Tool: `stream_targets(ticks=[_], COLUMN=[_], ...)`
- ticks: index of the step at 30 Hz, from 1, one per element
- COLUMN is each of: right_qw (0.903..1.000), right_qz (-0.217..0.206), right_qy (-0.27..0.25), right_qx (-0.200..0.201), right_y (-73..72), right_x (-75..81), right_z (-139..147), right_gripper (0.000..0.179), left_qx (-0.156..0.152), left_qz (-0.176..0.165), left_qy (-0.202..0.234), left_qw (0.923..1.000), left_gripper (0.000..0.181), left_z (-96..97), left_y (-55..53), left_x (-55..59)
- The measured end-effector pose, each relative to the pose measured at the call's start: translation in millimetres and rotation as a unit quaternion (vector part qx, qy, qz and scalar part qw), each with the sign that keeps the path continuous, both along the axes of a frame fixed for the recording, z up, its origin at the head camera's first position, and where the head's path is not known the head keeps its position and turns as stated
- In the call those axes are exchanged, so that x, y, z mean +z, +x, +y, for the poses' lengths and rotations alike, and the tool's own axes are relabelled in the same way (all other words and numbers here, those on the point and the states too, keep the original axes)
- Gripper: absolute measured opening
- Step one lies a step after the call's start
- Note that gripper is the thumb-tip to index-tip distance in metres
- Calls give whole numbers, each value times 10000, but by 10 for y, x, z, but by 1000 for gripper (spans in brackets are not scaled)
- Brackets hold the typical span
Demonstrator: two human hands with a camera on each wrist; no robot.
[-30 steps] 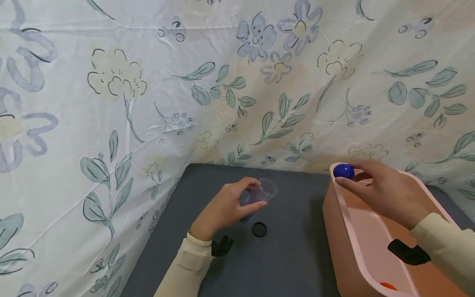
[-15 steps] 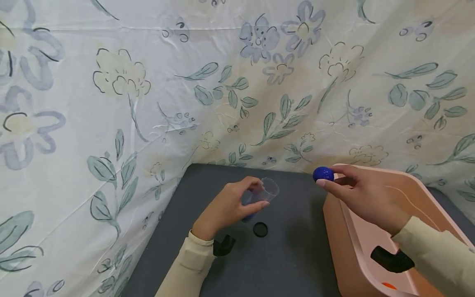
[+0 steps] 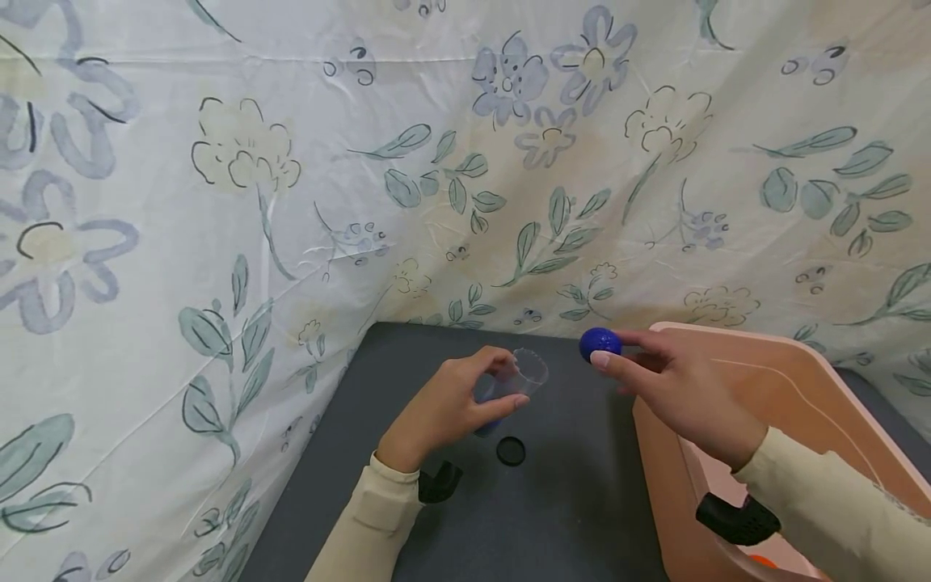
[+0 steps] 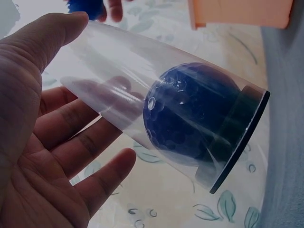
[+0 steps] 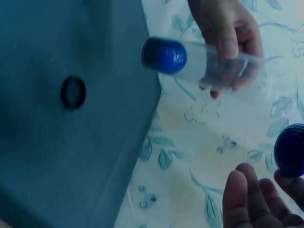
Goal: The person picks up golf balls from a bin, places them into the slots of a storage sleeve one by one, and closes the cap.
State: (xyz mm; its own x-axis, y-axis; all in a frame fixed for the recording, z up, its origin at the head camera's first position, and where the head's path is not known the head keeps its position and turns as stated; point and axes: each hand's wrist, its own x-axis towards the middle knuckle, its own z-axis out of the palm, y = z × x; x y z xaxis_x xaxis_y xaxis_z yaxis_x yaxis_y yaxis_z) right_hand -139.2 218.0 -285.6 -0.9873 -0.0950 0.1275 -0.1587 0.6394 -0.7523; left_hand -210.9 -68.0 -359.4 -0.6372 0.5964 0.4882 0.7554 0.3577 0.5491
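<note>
My left hand (image 3: 444, 404) grips a clear plastic tube (image 3: 531, 370) around its open upper end, thumb on one side and fingers on the other. The tube tilts, mouth toward the right. In the left wrist view a blue dimpled golf ball (image 4: 185, 114) lies inside it, against the black cap (image 4: 243, 142) that closes the lower end. Between thumb and fingertips, my right hand (image 3: 684, 396) pinches a second blue golf ball (image 3: 600, 344), in the air to the right of the tube's mouth. A black ring-shaped cap (image 3: 511, 464) lies on the table below the tube.
A deep pink bin (image 3: 655, 477) stands on the right of the dark table (image 3: 567, 525), partly under my right forearm. Something orange (image 3: 761, 560) shows in its near end. Floral fabric (image 3: 436, 210) hangs behind and along the left side.
My right hand has carried its golf ball leftward, from over the bin's rim to the space between bin and tube. The left hand and tube stay nearly still.
</note>
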Motion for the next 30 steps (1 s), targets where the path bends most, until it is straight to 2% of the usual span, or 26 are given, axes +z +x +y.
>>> stream_targets(ticks=[6,12,23,30], right_qw=[9986,9951,9944,9929], right_qz=[-233,52,-40,34], right_qy=[-473,-957,-1042,-1095], right_qx=[94,253,193,471], right_y=[-6,-38,-66,-54], right_x=[-23,-114,-314,-412], right_z=[-162,-338,-521,-596], right_gripper=[60,53,55,52], left_qx=[-39,-84,-152,-159], left_qz=[-4,16,133,248], left_qy=[35,31,88,108], left_qw=[10000,10000,9998,9995], left_gripper=[45,45,42,41], left_z=[1,0,20,22], left_y=[12,19,20,22], left_x=[16,33,10,-7])
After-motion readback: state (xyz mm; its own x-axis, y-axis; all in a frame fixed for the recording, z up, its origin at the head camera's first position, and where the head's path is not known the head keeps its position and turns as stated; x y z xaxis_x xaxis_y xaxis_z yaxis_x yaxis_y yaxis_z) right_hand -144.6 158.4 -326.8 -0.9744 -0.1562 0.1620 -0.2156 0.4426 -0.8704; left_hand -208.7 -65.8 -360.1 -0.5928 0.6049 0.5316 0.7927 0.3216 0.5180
